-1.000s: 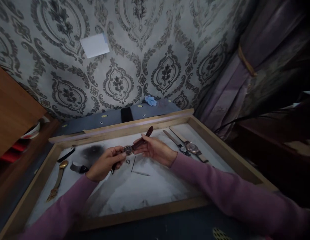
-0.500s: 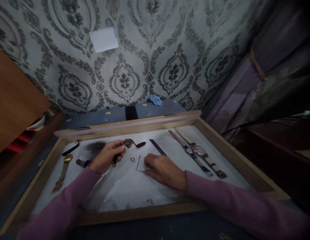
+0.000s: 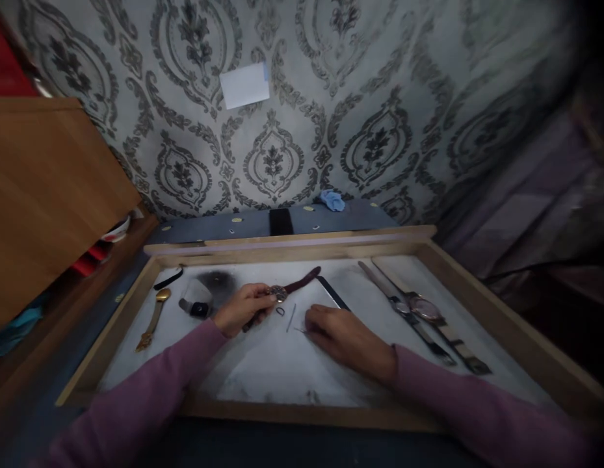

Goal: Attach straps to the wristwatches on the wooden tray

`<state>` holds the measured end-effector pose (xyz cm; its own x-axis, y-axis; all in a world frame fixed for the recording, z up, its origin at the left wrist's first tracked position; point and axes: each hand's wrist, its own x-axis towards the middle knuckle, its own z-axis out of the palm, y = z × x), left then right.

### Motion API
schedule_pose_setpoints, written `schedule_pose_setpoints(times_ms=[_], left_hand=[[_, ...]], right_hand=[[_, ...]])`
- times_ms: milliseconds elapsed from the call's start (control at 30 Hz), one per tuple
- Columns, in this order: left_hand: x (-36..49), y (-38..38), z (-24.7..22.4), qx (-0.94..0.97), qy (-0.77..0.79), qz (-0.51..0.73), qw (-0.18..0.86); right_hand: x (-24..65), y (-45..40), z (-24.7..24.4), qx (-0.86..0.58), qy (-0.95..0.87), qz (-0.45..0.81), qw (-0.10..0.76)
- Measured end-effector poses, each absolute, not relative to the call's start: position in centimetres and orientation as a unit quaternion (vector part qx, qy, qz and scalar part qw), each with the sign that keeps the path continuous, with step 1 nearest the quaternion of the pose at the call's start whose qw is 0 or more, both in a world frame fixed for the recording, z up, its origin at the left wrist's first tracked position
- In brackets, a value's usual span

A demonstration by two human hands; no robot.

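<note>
My left hand [image 3: 246,307] grips a wristwatch [image 3: 278,294] by its round case, between thumb and fingers. One half of its dark red-brown strap [image 3: 304,279] points up and to the right, and the other hangs below the hand. My right hand [image 3: 333,331] is low over the white surface with fingers curled together. A thin metal tool [image 3: 299,329] pokes out from its fingertips; most of it is hidden. Between the hands lie a small dark ring-shaped loop [image 3: 280,311] and a slim grey rod [image 3: 291,318]. A dark flat strip [image 3: 333,294] lies behind my right hand.
A wooden-framed tray [image 3: 292,242] surrounds the work. At right lie two watches, one larger [image 3: 426,309], one smaller [image 3: 400,305]. At left are a gold watch [image 3: 161,296], a square black watch [image 3: 199,309] and a black strap [image 3: 168,279]. A blue crumpled cloth [image 3: 332,200] sits behind.
The camera view has swung left, so everything sits further right. The held watch's strap, bent before, now extends straighter up and right. My right hand stays low beside the rod.
</note>
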<state>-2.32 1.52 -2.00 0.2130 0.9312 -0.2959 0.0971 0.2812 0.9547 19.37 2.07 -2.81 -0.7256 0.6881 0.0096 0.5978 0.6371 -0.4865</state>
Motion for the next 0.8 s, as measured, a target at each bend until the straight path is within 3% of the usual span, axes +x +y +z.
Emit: schedule_pose_setpoints(times_ms=[267,500,800], left_hand=[[-3.0,2.1,-2.2,0.525,0.551,0.337,0.554],[-3.1,2.2,-2.4,0.536,0.554,0.319,0.551],[-3.7,2.9,-2.5,0.509,0.542,0.323,0.586]], right_hand=[[19.7,2.4,-2.9,-0.399,-0.882,0.23,0.104],[22.8,5.7,-3.2,-0.56,-0.804,0.144,0.136],[23.0,6.3,-4.4,-0.56,-0.807,0.133,0.131]])
